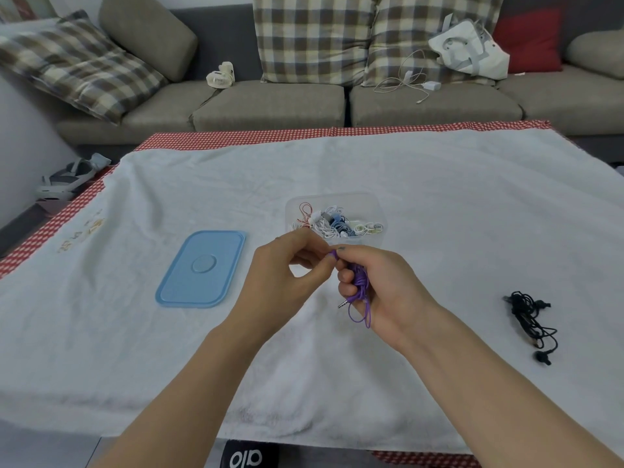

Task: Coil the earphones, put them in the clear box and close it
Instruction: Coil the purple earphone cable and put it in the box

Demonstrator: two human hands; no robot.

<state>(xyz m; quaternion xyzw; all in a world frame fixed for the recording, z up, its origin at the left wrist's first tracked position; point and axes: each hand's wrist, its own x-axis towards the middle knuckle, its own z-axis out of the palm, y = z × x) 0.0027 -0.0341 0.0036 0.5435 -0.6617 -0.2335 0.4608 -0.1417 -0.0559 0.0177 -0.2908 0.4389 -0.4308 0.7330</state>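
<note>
Both bare forearms reach in from the bottom corners and meet at the centre of the frame. The right hand (378,285) has its fingers curled in a closed grip round the purple earphones (360,285). The left hand (287,275) pinches their top end between thumb and fingertips, knuckles upward.

The surface (439,184) is covered by a white towel (202,349) over a red-and-white checked cloth (236,138) that shows along the edges. On the towel lie a blue lid (201,269) at the left, a clear box (336,219) of coiled earphones near the middle, and a tangled black cable (530,324) at the right, all well apart.
</note>
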